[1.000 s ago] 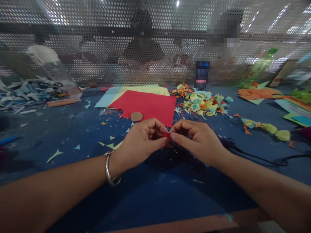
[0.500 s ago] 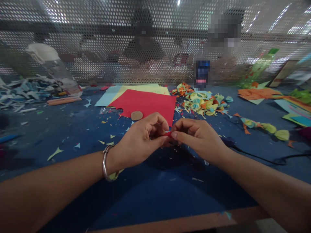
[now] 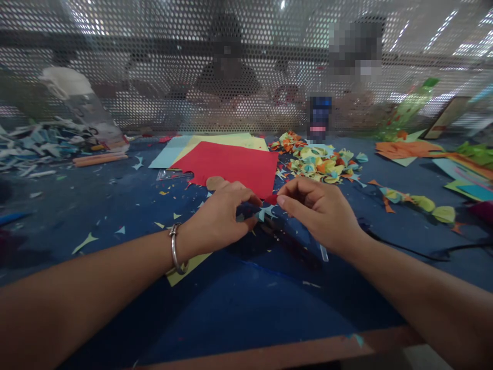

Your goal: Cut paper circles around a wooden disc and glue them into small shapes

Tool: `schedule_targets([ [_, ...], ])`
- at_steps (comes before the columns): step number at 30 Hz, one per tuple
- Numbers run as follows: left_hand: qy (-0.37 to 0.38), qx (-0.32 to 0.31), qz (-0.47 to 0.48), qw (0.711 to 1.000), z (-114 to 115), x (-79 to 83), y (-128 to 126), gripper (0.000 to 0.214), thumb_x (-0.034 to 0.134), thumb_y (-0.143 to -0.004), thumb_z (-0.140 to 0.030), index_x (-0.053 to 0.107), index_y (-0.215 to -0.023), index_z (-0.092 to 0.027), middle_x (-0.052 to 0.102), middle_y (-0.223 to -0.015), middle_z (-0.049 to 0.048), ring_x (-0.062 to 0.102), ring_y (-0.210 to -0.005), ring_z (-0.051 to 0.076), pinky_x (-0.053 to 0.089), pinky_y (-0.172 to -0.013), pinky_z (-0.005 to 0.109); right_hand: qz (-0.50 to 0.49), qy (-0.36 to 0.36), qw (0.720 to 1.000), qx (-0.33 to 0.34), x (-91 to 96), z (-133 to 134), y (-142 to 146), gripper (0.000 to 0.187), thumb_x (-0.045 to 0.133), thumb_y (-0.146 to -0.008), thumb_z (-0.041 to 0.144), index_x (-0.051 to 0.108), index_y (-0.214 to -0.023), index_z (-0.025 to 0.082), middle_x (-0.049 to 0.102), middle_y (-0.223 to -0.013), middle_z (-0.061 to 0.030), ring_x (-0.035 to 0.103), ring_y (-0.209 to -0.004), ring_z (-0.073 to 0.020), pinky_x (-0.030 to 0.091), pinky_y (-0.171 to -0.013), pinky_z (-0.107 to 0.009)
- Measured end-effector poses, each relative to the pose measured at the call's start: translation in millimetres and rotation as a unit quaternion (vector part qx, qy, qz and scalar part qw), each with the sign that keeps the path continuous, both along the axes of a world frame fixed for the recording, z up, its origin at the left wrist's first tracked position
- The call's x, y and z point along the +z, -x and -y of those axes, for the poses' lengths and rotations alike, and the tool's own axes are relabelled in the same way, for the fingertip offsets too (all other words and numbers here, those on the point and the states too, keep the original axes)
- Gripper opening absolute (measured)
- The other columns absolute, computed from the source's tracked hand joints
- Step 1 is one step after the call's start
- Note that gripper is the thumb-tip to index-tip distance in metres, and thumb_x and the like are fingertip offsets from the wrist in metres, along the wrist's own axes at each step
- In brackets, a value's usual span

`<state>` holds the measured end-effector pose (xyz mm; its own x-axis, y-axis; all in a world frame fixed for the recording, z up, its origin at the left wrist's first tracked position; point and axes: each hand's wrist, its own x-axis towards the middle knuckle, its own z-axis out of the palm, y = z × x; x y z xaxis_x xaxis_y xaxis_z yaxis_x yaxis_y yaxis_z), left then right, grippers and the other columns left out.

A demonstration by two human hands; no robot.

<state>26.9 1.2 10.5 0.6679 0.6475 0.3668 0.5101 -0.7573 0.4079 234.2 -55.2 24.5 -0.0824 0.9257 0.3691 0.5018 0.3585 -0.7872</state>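
Between the thumb and fingertips of my right hand (image 3: pixel 318 210) is a small folded piece of red paper (image 3: pixel 271 199). My left hand (image 3: pixel 221 216) is a little to the left of it, thumb and fingers apart, holding nothing. Behind both hands lies a red sheet (image 3: pixel 231 163) with a ragged cut edge, on top of yellow and light blue sheets (image 3: pixel 169 153). A round tan disc (image 3: pixel 214 183) shows partly behind my left hand. Under my hands are a dark, long tool (image 3: pixel 295 244) I cannot make out clearly and a light blue scrap (image 3: pixel 265 213).
A pile of folded paper pieces (image 3: pixel 318 163) sits behind my right hand. Farther right are a strung paper chain (image 3: pixel 423 203), a black cord (image 3: pixel 408 251) and orange paper (image 3: pixel 408 149). At left stand a bottle (image 3: pixel 90 110) and paper strips (image 3: pixel 38 144). A perforated screen (image 3: pixel 154 67) closes the back.
My left hand has let go of the red paper and drawn slightly left, its fingers parting. My right hand keeps the paper, a bit higher. More of the yellow paper near my left wrist shows.
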Motion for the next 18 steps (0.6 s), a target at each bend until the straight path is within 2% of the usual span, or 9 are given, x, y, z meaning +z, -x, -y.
schedule_targets([
  [3, -0.032, -0.018, -0.002, 0.999, -5.7, -5.5, -1.8, 0.02, 0.068, -0.081, -0.02, 0.071, -0.101, -0.019, 0.067, -0.1, 0.0072, 0.057, -0.094, 0.024, 0.043, -0.085, 0.039, 0.006, 0.004, 1.0, 0.01, -1.9, 1.1, 0.8, 0.009, 0.064, -0.086, 0.023, 0.065, -0.08, 0.017, 0.057, -0.066, 0.0038, 0.048, -0.057, -0.0077, 0.037, -0.052, -0.022],
  [8, -0.058, -0.067, 0.013, 0.996, -10.0, -7.9, -4.4, 0.009, 0.067, -0.085, -0.022, 0.073, -0.091, -0.02, 0.069, -0.108, 0.006, 0.057, -0.1, 0.023, 0.04, -0.09, 0.038, 0.02, -0.004, 1.0, 0.012, -2.8, 1.6, 1.4, 0.009, 0.064, -0.086, 0.023, 0.065, -0.08, 0.017, 0.058, -0.065, 0.0038, 0.049, -0.057, -0.008, 0.037, -0.053, -0.022],
  [11, -0.035, -0.03, 0.044, 0.998, -6.9, -3.9, -4.4, 0.01, 0.064, -0.085, -0.019, 0.071, -0.091, -0.02, 0.073, -0.095, 0.0033, 0.062, -0.092, 0.02, 0.04, -0.088, 0.037, 0.029, -0.015, 0.999, 0.008, -2.1, 1.2, 1.8, 0.009, 0.064, -0.086, 0.023, 0.065, -0.079, 0.017, 0.057, -0.065, 0.004, 0.048, -0.056, -0.0078, 0.036, -0.051, -0.022],
  [13, 0.019, 0.009, 0.075, 0.997, -4.4, -0.5, -4.3, 0.008, 0.064, -0.083, -0.018, 0.07, -0.089, -0.02, 0.072, -0.082, 0.0008, 0.062, -0.081, 0.017, 0.042, -0.082, 0.035, 0.038, -0.03, 0.999, 0.006, -1.8, 1.3, 2.4, 0.009, 0.063, -0.086, 0.022, 0.065, -0.079, 0.017, 0.057, -0.065, 0.0039, 0.048, -0.056, -0.0078, 0.036, -0.051, -0.022],
  [15, 0.107, 0.021, 0.114, 0.987, -2.5, 2.2, -5.1, 0.004, 0.064, -0.082, -0.018, 0.067, -0.083, -0.018, 0.067, -0.071, -0.001, 0.059, -0.069, 0.014, 0.043, -0.071, 0.03, 0.05, -0.046, 0.998, 0.007, -1.8, 1.8, 2.7, 0.008, 0.063, -0.086, 0.02, 0.065, -0.079, 0.017, 0.059, -0.066, 0.0034, 0.05, -0.058, -0.0082, 0.039, -0.053, -0.022],
  [18, 0.26, 0.001, 0.179, 0.949, -0.4, 4.2, -8.3, 0.004, 0.064, -0.082, -0.017, 0.067, -0.08, -0.016, 0.065, -0.067, -0.0013, 0.058, -0.063, 0.011, 0.044, -0.062, 0.025, 0.073, -0.064, 0.995, 0.015, -2.2, 2.3, 2.3, 0.007, 0.062, -0.086, 0.018, 0.065, -0.08, 0.017, 0.061, -0.069, 0.0024, 0.053, -0.061, -0.0087, 0.043, -0.058, -0.022],
])
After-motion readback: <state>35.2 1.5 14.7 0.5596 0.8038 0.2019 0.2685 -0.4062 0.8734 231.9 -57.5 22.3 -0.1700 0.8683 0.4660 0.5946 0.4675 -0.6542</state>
